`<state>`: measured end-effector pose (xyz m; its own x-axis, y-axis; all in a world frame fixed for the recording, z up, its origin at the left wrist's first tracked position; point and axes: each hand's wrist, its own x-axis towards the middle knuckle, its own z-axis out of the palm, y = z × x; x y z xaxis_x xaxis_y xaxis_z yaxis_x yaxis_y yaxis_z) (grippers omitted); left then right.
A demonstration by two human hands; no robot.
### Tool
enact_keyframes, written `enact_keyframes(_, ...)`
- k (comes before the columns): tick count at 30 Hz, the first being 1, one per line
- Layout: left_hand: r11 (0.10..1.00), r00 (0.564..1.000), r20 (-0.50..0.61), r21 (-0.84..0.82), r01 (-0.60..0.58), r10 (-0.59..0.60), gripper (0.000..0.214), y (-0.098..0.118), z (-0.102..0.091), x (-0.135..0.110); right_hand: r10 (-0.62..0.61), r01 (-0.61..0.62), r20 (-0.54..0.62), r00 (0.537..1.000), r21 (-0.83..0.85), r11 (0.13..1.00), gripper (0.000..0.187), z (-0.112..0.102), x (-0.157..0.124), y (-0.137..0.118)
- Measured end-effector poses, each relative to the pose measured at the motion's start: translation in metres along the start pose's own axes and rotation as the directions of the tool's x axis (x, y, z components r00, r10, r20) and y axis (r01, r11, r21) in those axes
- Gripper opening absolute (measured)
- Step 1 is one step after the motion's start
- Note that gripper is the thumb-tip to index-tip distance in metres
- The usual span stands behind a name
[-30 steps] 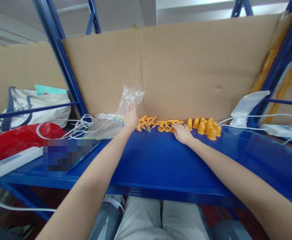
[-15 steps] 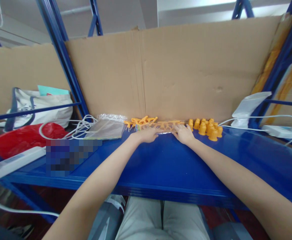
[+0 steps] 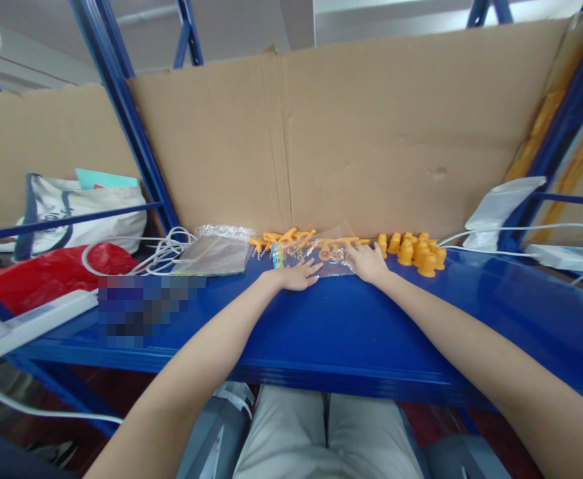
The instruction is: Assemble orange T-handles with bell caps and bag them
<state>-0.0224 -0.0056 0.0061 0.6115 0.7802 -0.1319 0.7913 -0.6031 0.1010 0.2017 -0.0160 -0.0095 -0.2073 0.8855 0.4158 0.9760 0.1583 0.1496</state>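
Note:
A clear plastic bag with a colourful strip at its left end lies on the blue shelf. Orange pieces show in or through it; I cannot tell which. My left hand rests palm down at the bag's lower left edge, fingers spread. Over the bag's right end lies my right hand, fingers apart and partly bent, touching the plastic. Behind the bag, orange branching pieces with small metal chains lie against the cardboard. Right of my right hand stand several orange cup-shaped pieces in a cluster.
A stack of clear plastic bags lies to the left, beside coiled white cables. Further left are a red bag, a canvas tote and a white power strip. Cardboard walls the shelf's back.
The plastic bag now lies flatter and spreads further toward me. My left hand has moved slightly down and its fingers have spread. My right hand stays at the bag's right end.

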Motion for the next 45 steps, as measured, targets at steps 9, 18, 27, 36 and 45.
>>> enact_keyframes(9, 0.999, 0.999, 0.025, -0.034, 0.033, -0.033, 0.074, 0.008, -0.003, -0.006, 0.022, -0.021, -0.044, 0.999, 0.01, 1.0, 0.036, 0.002, 0.002, 0.0)
enact_keyframes(18, 0.995, 0.993, -0.056, -0.022, 0.102, -0.103, 0.063, 0.007, -0.012, -0.009, 0.0, 0.002, -0.024, 1.0, 0.112, 0.994, 0.04, 0.004, 0.006, 0.002)
enact_keyframes(27, 0.933, 0.927, -0.104, -0.029, 0.359, -0.36, 0.078, 0.003, 0.004, -0.006, 0.148, -0.131, -0.071, 0.986, 0.206, 0.97, 0.032, 0.0, 0.007, 0.002)
enact_keyframes(36, 0.936, 0.936, 0.009, 0.01, 0.353, -0.353, 0.081, 0.008, 0.001, -0.01, 0.481, -0.178, -0.138, 0.866, 0.814, 0.553, 0.034, -0.014, 0.026, 0.037)
enact_keyframes(45, 0.954, 0.95, 0.094, 0.007, 0.3, -0.299, 0.085, 0.011, -0.007, -0.015, 0.476, -0.159, 0.108, 0.873, 0.985, 0.067, 0.003, -0.051, -0.008, 0.04)
